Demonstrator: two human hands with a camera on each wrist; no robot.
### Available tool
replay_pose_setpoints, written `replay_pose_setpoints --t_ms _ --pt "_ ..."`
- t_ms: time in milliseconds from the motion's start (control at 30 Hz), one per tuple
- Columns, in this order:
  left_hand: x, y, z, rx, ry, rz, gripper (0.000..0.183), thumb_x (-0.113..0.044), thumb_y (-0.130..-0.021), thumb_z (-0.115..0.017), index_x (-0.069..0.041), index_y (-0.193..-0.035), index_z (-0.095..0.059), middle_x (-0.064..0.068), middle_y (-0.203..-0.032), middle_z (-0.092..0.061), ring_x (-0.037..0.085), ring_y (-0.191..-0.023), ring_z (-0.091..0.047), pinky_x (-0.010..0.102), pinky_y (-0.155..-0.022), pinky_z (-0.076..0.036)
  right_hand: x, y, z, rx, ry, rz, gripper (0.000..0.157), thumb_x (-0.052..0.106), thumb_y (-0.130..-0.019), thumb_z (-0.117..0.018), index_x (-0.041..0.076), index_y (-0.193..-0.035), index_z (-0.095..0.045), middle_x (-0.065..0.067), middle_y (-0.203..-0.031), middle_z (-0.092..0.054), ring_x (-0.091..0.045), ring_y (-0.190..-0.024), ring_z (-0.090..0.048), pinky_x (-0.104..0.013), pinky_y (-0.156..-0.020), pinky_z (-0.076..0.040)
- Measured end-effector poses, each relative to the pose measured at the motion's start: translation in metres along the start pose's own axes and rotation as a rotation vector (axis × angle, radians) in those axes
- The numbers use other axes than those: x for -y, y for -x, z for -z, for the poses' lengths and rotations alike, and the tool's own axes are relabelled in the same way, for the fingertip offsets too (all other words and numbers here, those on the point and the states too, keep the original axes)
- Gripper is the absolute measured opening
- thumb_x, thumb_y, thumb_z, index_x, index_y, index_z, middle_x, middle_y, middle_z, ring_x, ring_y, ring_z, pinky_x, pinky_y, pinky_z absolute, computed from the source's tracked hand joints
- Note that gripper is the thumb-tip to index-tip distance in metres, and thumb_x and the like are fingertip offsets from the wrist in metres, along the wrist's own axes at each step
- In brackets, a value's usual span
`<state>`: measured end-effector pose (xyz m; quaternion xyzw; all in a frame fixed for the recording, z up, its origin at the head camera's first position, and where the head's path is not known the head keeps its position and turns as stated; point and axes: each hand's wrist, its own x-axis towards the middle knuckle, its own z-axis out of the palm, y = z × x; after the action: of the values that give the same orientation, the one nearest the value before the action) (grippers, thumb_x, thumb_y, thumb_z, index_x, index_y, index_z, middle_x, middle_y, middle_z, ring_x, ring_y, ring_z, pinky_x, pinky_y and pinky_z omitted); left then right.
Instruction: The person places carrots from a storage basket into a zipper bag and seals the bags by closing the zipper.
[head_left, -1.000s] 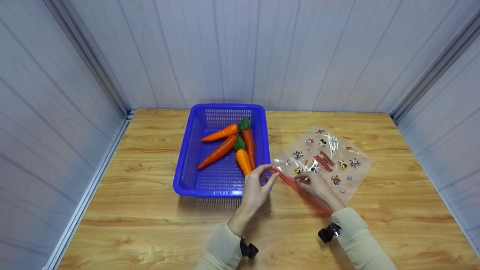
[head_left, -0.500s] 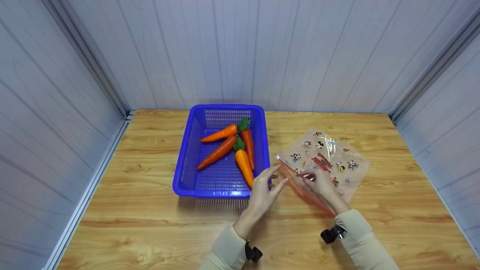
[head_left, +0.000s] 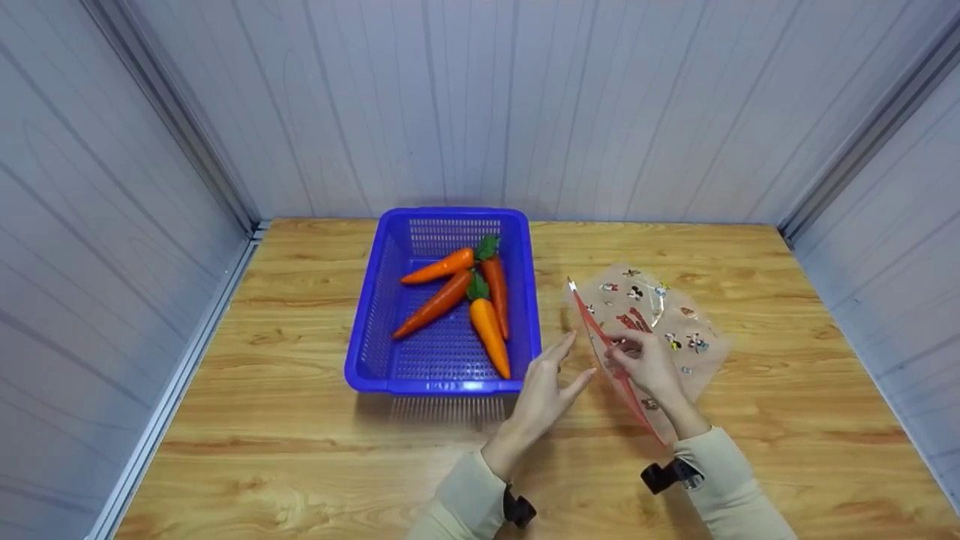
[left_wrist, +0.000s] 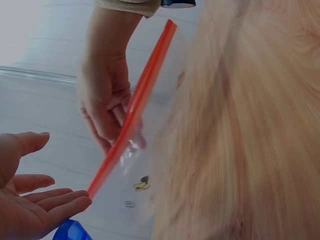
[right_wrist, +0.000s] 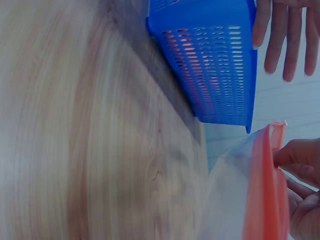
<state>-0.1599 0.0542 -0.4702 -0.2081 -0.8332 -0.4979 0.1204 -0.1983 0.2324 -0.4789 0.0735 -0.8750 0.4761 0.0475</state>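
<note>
The counter (head_left: 300, 442) carries a blue basket (head_left: 435, 387). Right of the basket is a clear printed bag (head_left: 686, 358) with a red edge (head_left: 591, 322). Of the hands, the left hand (head_left: 544, 391), by the basket's near right corner, is empty, fingers extended; the right hand (head_left: 651, 366), farther right of the basket, pinches that edge. Inside the basket lie four carrots (head_left: 439, 304).
</note>
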Motion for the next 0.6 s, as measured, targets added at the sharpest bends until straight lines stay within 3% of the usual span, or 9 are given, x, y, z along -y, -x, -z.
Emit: replay_pose_setpoints --t_ms 200,333,600 --pt "-0.004 -0.002 -0.009 0.008 -0.031 0.003 0.057 -0.024 -0.083 -0.063 0.006 -0.127 -0.043 0.018 -0.127 -0.046 0.028 -0.117 -0.043 0.033 -0.098 -0.033 0.013 0.005 0.0 -0.033 -0.146 -0.076 0.02 -0.005 -0.08 -0.06 -0.006 -0.1 -0.062 -0.02 -0.079 -0.065 -0.018 -0.063 -0.064 -0.023 -0.049 -0.05" --pt "-0.005 -0.003 -0.015 0.024 0.001 0.054 0.06 -0.027 -0.084 -0.061 0.006 -0.129 -0.04 0.019 -0.129 -0.043 0.029 -0.119 -0.04 0.033 -0.099 -0.031 0.02 0.008 -0.001 -0.063 -0.203 -0.105 0.022 -0.001 -0.077 -0.065 -0.005 -0.099 -0.063 -0.019 -0.079 -0.065 -0.015 -0.061 -0.064 -0.022 -0.045 -0.049" --pt "-0.008 -0.006 -0.017 0.027 0.071 0.14 0.059 -0.025 -0.084 -0.06 0.006 -0.13 -0.038 0.019 -0.127 -0.045 0.024 -0.103 -0.054 0.025 -0.086 -0.043 0.029 0.012 -0.006 -0.115 -0.369 -0.142 0.025 -0.006 -0.072 -0.068 -0.008 -0.097 -0.062 -0.014 -0.074 -0.063 -0.013 -0.056 -0.062 -0.017 -0.04 -0.042"
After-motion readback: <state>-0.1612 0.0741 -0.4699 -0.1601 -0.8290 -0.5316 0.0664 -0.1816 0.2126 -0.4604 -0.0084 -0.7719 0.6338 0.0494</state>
